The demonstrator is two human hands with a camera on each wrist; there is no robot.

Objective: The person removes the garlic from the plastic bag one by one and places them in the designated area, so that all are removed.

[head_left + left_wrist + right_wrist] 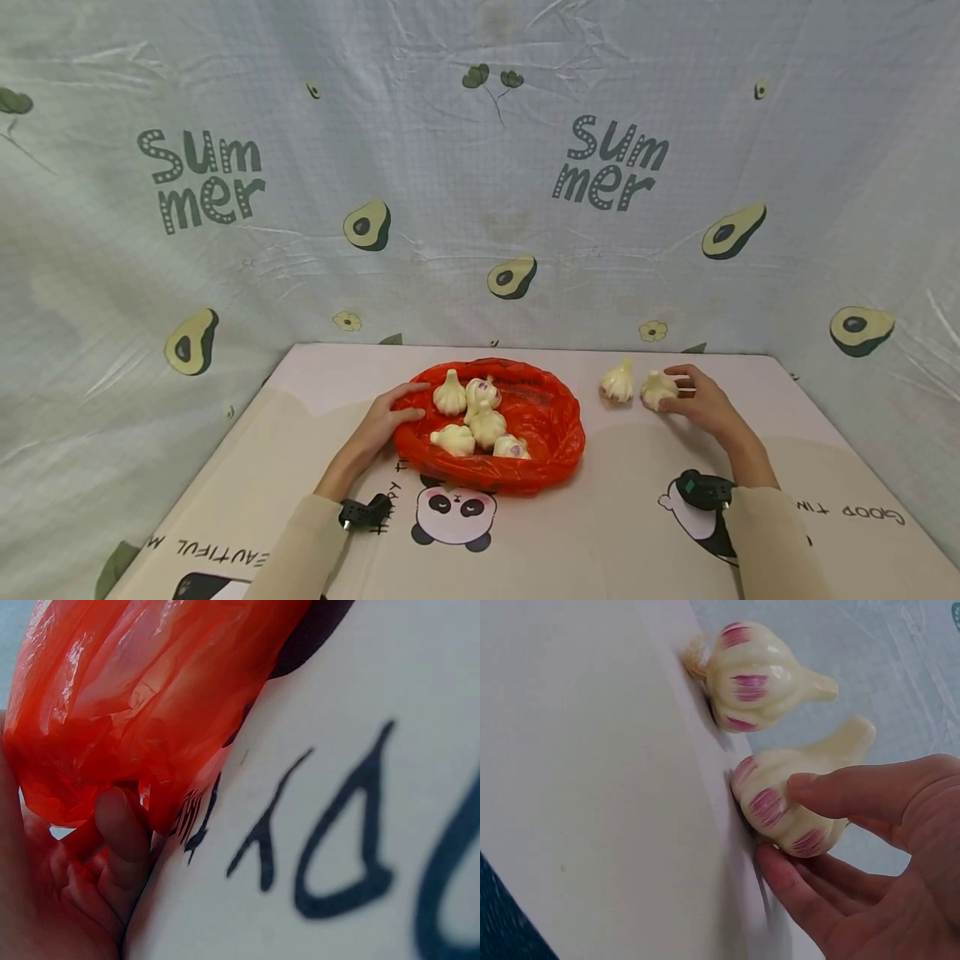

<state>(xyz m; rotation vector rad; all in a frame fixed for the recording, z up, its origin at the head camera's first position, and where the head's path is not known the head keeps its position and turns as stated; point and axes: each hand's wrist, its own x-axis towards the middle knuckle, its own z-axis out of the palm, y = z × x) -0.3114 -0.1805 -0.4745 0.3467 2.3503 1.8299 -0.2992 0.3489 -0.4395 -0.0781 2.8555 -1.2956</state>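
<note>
A red plastic bag [558, 462] lies on the table with its mouth rolled wide and several garlic bulbs [487, 427] inside, mostly toward its left half. My left hand [381, 423] grips the bag's left side; in the left wrist view, a bent finger [124, 825] presses the red plastic [142, 690]. Over to the right, my right hand [708, 406] holds a garlic bulb [657, 388] between thumb and fingers. That bulb [780, 802] stands upright at the table surface, purple streaks showing. Just left of it, another garlic bulb [617, 383] stands apart from my hand.
The pale table [600, 533] carries printed pandas [454, 512] and lettering. A light plastic sheet [435, 167] with avocado prints rises behind the table and along both sides. A dark wrist device [366, 512] sits on the left wrist, another [705, 490] on the right.
</note>
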